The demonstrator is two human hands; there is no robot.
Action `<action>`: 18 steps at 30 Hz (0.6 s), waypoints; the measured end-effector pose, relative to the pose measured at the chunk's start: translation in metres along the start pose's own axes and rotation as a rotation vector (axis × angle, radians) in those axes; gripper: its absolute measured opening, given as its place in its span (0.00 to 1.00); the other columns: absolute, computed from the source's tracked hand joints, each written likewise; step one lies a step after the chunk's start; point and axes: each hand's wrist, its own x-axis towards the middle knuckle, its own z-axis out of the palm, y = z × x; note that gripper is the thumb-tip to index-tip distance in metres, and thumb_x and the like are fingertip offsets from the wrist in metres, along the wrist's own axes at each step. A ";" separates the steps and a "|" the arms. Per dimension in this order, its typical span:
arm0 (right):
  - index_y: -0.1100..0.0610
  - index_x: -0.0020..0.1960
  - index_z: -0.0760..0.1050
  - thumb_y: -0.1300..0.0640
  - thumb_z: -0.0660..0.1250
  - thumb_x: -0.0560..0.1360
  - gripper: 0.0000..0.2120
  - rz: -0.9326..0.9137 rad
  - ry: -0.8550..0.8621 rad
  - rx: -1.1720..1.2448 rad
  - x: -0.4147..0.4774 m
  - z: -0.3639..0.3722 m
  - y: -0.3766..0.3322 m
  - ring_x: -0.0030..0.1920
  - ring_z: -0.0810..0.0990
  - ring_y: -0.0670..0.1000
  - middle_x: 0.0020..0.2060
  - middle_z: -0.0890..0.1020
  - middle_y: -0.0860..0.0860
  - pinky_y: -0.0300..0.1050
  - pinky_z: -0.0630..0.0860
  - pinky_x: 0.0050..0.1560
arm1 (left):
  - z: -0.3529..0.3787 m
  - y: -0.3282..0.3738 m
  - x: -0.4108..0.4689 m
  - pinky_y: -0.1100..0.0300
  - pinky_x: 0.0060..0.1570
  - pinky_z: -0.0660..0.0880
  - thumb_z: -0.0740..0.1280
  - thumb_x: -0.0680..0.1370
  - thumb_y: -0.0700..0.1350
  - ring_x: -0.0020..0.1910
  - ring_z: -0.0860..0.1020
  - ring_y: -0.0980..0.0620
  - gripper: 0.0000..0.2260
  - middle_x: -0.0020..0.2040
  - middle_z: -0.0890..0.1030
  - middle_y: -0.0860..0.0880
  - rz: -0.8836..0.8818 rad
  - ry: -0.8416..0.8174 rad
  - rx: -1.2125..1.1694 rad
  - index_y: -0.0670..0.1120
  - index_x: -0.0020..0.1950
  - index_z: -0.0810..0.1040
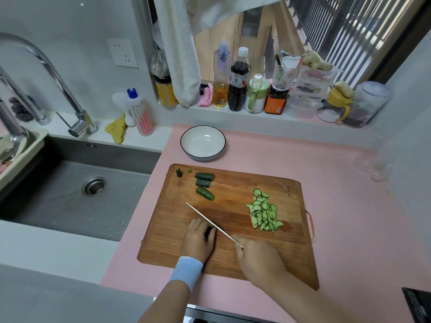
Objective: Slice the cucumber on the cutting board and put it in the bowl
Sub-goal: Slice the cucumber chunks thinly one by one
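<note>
Cucumber piece (209, 231), near side of board (172, 229): left hand (198, 240) curled over it, right hand (258, 259) gripping knife (210, 219) against it; slicing seems midway. Beyond: slices (264, 213) heaped right, three chunks (204, 186) uncut, bowl (182, 141) holding nothing. Next calls for thin cuts clear of the fingertips.

The pink counter (326, 171) carries a wooden cutting board (168, 224) and a white bowl (203, 145) beyond it.

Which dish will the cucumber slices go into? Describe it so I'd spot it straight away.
Find the wooden cutting board on the pink counter. Just past its far edge, toward the windowsill, sits a round white bowl with a thin dark rim. Unlike the capped bottles crowding the sill behind, it is open, shallow and holds nothing.
</note>
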 end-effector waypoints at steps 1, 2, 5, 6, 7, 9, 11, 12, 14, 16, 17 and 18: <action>0.41 0.71 0.71 0.49 0.54 0.83 0.18 0.002 -0.005 -0.006 0.004 0.002 -0.002 0.48 0.82 0.54 0.47 0.85 0.50 0.46 0.72 0.44 | 0.000 0.000 0.000 0.67 0.52 0.70 0.75 0.70 0.36 0.45 0.74 0.53 0.08 0.43 0.80 0.50 0.000 -0.001 0.000 0.44 0.46 0.81; 0.41 0.71 0.71 0.49 0.54 0.83 0.18 0.006 -0.009 -0.016 0.007 0.003 -0.004 0.49 0.82 0.55 0.48 0.85 0.50 0.46 0.73 0.44 | 0.000 0.000 0.000 0.68 0.52 0.69 0.75 0.70 0.36 0.45 0.74 0.53 0.08 0.43 0.80 0.50 -0.001 -0.002 0.001 0.44 0.46 0.81; 0.41 0.73 0.70 0.48 0.54 0.83 0.19 0.016 -0.010 -0.044 0.014 0.005 -0.008 0.53 0.82 0.56 0.51 0.85 0.51 0.46 0.75 0.47 | 0.000 0.000 -0.002 0.69 0.53 0.68 0.74 0.70 0.36 0.46 0.74 0.53 0.08 0.44 0.79 0.50 -0.002 -0.006 0.000 0.44 0.47 0.81; 0.41 0.73 0.70 0.48 0.54 0.83 0.19 0.014 -0.013 -0.045 0.014 0.005 -0.008 0.53 0.82 0.56 0.51 0.85 0.51 0.46 0.75 0.47 | 0.000 -0.001 -0.003 0.68 0.53 0.68 0.74 0.71 0.36 0.46 0.74 0.52 0.08 0.45 0.79 0.50 -0.001 -0.008 0.002 0.44 0.48 0.81; 0.41 0.72 0.70 0.48 0.54 0.83 0.19 0.012 -0.014 -0.043 0.013 0.005 -0.007 0.52 0.82 0.56 0.51 0.85 0.51 0.46 0.75 0.47 | 0.000 -0.001 -0.003 0.67 0.53 0.69 0.73 0.71 0.36 0.46 0.74 0.52 0.08 0.45 0.79 0.50 0.000 -0.009 0.006 0.44 0.48 0.81; 0.40 0.71 0.71 0.48 0.54 0.83 0.18 0.007 -0.015 -0.036 0.012 0.004 -0.006 0.51 0.82 0.56 0.49 0.85 0.51 0.47 0.75 0.46 | 0.000 -0.001 -0.004 0.66 0.52 0.70 0.73 0.72 0.37 0.46 0.74 0.52 0.06 0.44 0.79 0.50 0.003 -0.011 0.015 0.44 0.47 0.81; 0.40 0.70 0.71 0.48 0.54 0.83 0.18 0.001 -0.003 -0.045 0.012 0.004 -0.007 0.50 0.82 0.56 0.48 0.85 0.51 0.47 0.75 0.45 | 0.000 -0.001 -0.004 0.66 0.51 0.70 0.73 0.72 0.37 0.45 0.75 0.52 0.05 0.43 0.79 0.50 0.001 -0.011 0.024 0.44 0.46 0.81; 0.40 0.71 0.71 0.48 0.54 0.83 0.18 0.002 0.003 -0.046 0.011 0.004 -0.008 0.50 0.82 0.57 0.48 0.85 0.52 0.47 0.75 0.45 | 0.000 -0.002 -0.004 0.67 0.51 0.70 0.73 0.72 0.37 0.45 0.75 0.52 0.05 0.43 0.79 0.50 -0.001 -0.010 0.026 0.44 0.46 0.81; 0.40 0.71 0.71 0.48 0.55 0.83 0.18 0.005 0.017 -0.041 0.009 0.004 -0.008 0.50 0.82 0.56 0.48 0.85 0.52 0.47 0.75 0.45 | 0.001 -0.002 -0.003 0.68 0.52 0.69 0.73 0.72 0.38 0.44 0.75 0.52 0.04 0.43 0.79 0.50 -0.003 -0.012 0.022 0.44 0.45 0.81; 0.39 0.71 0.71 0.48 0.54 0.83 0.18 -0.003 0.034 -0.036 0.006 0.003 -0.006 0.48 0.82 0.56 0.47 0.85 0.51 0.48 0.75 0.44 | 0.001 -0.002 -0.003 0.68 0.52 0.69 0.73 0.72 0.37 0.44 0.75 0.51 0.04 0.43 0.79 0.50 -0.006 -0.011 0.017 0.44 0.45 0.81; 0.39 0.71 0.70 0.48 0.54 0.83 0.18 -0.014 0.038 -0.040 0.003 0.003 -0.005 0.47 0.82 0.55 0.46 0.85 0.50 0.48 0.76 0.44 | 0.001 -0.002 -0.003 0.68 0.53 0.69 0.73 0.71 0.37 0.45 0.75 0.51 0.05 0.43 0.80 0.49 -0.009 -0.009 0.016 0.44 0.45 0.81; 0.40 0.71 0.70 0.48 0.54 0.83 0.18 -0.025 0.042 -0.043 0.000 0.002 -0.004 0.46 0.82 0.54 0.46 0.85 0.49 0.48 0.77 0.44 | 0.001 -0.002 -0.003 0.68 0.53 0.69 0.74 0.71 0.37 0.46 0.76 0.51 0.06 0.44 0.80 0.49 -0.013 -0.007 0.014 0.44 0.46 0.81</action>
